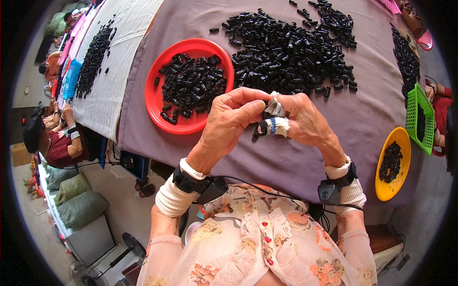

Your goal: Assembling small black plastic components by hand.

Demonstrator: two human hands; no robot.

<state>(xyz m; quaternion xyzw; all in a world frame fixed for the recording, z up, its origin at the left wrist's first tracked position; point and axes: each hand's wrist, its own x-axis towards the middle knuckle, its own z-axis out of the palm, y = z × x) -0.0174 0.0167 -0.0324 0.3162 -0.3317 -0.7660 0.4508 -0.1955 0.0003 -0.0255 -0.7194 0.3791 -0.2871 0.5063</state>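
My left hand point(226, 121) and my right hand point(307, 119) meet above the near side of the table. Thumb and forefinger of the left are pinched together against the right's fingertips; whatever lies between them is hidden. Greyish-white cloth wraps point(276, 126) cover fingers of my right hand, which is curled closed. Small black plastic parts point(258, 133) show at its wrapped fingertip and seem held there. Left of my hands, a red round tray point(151, 97) holds many such black pieces. A large heap of black cylindrical parts point(291, 52) spreads just beyond them.
At the right edge stand a yellow oval tray point(404, 157) of black bits and a green basket point(427, 102). Another person point(64, 138) sits at a white-covered table point(126, 43) to the left; a red sleeve point(443, 109) shows at right. A cable point(257, 188) links my wrist devices.
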